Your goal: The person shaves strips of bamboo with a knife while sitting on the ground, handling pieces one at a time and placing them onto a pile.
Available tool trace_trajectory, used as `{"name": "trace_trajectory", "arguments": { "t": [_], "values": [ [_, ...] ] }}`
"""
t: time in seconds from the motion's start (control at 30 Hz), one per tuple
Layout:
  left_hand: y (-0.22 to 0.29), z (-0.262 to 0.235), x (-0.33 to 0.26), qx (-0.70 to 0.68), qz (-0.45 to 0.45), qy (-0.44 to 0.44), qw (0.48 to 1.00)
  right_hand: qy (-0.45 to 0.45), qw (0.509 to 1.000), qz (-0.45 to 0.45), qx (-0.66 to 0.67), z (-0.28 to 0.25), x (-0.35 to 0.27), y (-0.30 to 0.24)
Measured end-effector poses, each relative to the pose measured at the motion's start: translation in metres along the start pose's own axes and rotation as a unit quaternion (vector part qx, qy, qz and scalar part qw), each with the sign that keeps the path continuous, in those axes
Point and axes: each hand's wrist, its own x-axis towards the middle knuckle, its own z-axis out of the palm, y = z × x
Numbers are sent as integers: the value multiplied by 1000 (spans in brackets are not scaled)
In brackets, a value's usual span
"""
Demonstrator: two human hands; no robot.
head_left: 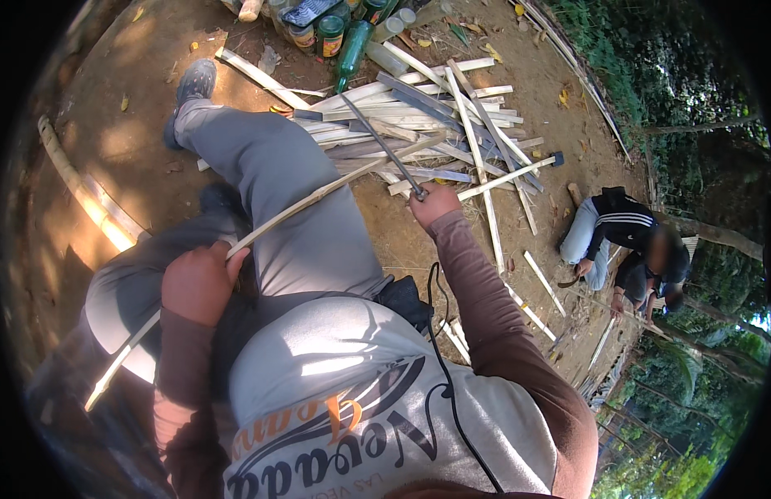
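My left hand is closed round a long, narrow bamboo strip that runs slantwise across my lap. One end of the strip hangs past my knee at the lower left; the other reaches over the pile ahead. In my right hand is the handle of a long-bladed knife, its thin dark blade pointing forward and away to the left. Blade and strip cross near the strip's far end; whether they touch I cannot tell. Beyond them lies a heap of split bamboo strips, pale and grey.
Glass jars and a green bottle stand beyond the heap. A thick bamboo piece lies on the left. Loose strips are scattered on the dirt to the right. Farther right, a crouching person works near someone else, partly hidden.
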Motion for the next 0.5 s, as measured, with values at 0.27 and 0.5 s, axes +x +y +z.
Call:
{"name": "trace_trajectory", "arguments": {
  "t": [0.27, 0.5],
  "values": [
    [-3, -6, -7, -16, -31, -17, 999, -33, 880, 432, 196, 38, 41, 267],
    [-3, -16, 10, 31, 0, 98, 995, -2, 962, 227, 154, 65, -1, 213]
  ]
}}
